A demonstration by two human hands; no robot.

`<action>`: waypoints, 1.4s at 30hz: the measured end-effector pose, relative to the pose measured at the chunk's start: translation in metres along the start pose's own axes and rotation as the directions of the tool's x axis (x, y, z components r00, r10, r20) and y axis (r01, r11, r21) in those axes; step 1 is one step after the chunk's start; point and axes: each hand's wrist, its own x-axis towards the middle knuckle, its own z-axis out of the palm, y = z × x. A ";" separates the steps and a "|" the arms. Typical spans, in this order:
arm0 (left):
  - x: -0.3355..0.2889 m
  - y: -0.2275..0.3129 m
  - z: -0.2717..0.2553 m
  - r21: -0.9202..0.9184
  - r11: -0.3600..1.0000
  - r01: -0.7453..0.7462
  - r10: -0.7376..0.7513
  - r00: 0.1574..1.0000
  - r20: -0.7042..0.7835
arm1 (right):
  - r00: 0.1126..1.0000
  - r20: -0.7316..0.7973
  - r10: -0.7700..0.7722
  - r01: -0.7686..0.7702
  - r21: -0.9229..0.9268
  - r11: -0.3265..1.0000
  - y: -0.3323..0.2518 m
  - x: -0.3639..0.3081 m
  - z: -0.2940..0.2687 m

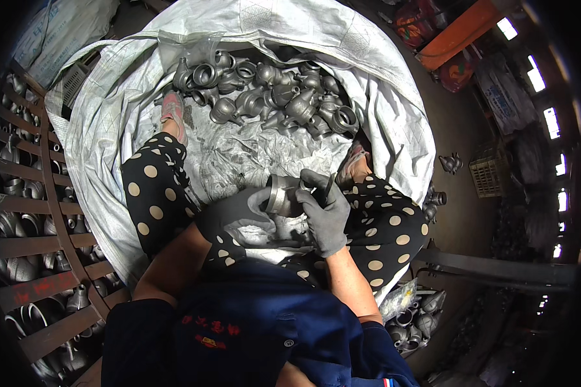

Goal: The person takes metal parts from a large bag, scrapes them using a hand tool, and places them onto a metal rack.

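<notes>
A grey metal casting [282, 195] with a wide round collar is held up between my knees. My left hand [247, 209], in a grey glove, wraps round its left side. In my right hand [326, 219], gloved too, is a thin dark stick-like tool [329, 186]; its working end is hidden, so its kind does not show. The right fingers are bent close against the casting's right side. Beyond my hands, a heap of similar castings [284, 97] lies at the far side of the large white woven sack [239, 148] that is spread open around my legs.
A rusty slatted metal crate [48, 187] full of castings stands along the left. On the right floor are a plastic basket [486, 177], a few loose castings [450, 163] and a dark metal bar [490, 264]. More castings [416, 322] lie by my right hip. An orange beam [461, 39] rises at far right.
</notes>
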 end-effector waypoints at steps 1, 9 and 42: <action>-0.002 0.007 0.001 -0.177 0.984 -0.015 0.018 1.000 0.018 | 1.000 -0.011 -0.023 0.023 0.009 1.000 -0.001 0.000 0.001; 0.002 -0.013 0.002 -0.625 0.773 -0.108 -0.020 0.981 -0.194 | 0.966 0.153 -0.207 0.229 -0.150 0.962 -0.015 -0.002 0.006; 0.000 0.010 -0.004 -0.379 0.825 -0.419 0.270 0.882 -0.386 | 0.776 0.470 0.420 -0.623 0.467 0.628 0.001 0.000 0.008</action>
